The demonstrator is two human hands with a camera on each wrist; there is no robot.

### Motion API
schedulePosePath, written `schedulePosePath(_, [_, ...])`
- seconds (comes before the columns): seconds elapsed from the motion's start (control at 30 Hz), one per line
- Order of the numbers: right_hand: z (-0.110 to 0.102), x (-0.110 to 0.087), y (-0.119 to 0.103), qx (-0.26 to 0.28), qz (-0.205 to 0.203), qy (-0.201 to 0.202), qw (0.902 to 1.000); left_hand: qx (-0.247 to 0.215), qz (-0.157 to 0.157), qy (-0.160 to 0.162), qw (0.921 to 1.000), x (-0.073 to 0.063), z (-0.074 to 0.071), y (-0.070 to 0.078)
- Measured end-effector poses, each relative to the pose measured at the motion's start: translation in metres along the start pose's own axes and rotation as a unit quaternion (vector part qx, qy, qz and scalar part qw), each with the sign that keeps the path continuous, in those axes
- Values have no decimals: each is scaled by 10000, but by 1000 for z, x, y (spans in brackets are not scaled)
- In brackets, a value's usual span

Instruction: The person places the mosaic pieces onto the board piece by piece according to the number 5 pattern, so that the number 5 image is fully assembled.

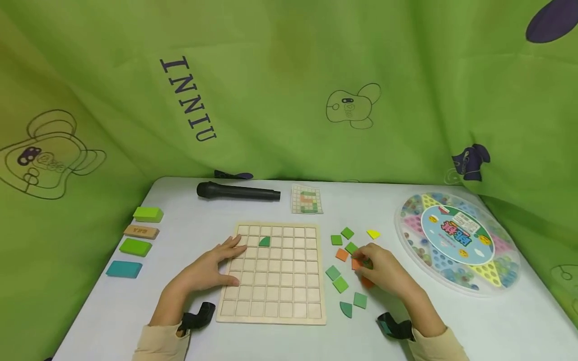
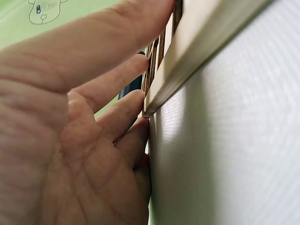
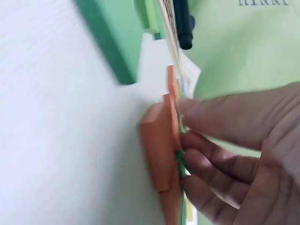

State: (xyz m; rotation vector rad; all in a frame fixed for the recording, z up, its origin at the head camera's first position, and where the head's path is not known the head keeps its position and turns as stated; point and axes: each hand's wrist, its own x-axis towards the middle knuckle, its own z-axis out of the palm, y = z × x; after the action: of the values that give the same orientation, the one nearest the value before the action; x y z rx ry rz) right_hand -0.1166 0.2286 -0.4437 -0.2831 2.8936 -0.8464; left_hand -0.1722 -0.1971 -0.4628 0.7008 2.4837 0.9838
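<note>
In the head view, my left hand rests at the left edge of a pale wooden grid board, its fingers extended and thumb spread. The left wrist view shows those fingers touching the board's side. One dark green quarter-circle tile lies in an upper cell. Right of the board, my right hand is low over loose tiles, thumb and fingertips at an orange square tile. The right wrist view has the thumb and fingers against orange and green tiles; whether they pinch one is unclear. Another orange tile is partly covered.
Several green tiles, an orange tile and a yellow tile lie around. A pattern card and black microphone are behind the board. Blocks line the left side; a round marble game box sits right.
</note>
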Motion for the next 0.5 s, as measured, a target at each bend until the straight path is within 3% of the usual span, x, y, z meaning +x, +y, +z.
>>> schedulePosePath(0.2, [5, -4, -4, -833, -151, 209, 9962, -76, 57, 17, 10000, -5, 1, -1])
schedulePosePath(0.3, [5, -6, -11, -994, -290, 425, 9937, -34, 82, 33, 10000, -4, 1, -1])
schedulePosePath(0.5, [11, 11, -41, -195, -1020, 754, 9917, 41, 48, 74, 10000, -3, -1, 2])
